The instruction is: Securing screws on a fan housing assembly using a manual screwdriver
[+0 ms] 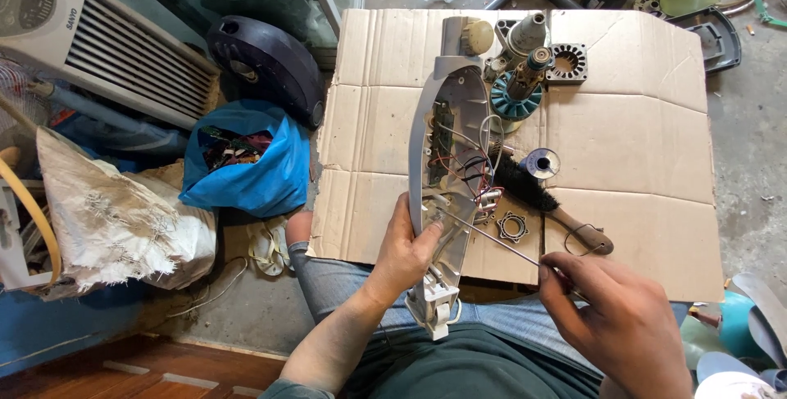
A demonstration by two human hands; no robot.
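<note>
Two hands at work; left hand grips grey housing over lap, fingers wrapped on its edge; right hand pinches screwdriver, tip inside; housing already open, wires exposed; motor, brush out on cardboard.

The long plastic housing is pale grey, with red, black and white wires in its open side, and it lies over plain brown cardboard. The brush has black bristles and a brown wooden handle, the rotor carries a teal fan ring, and the thin tool shaft looks silver-grey. Beside the cardboard sit a bright blue bag, a dirty white sack and a dark navy, perhaps black, domed cover.
</note>
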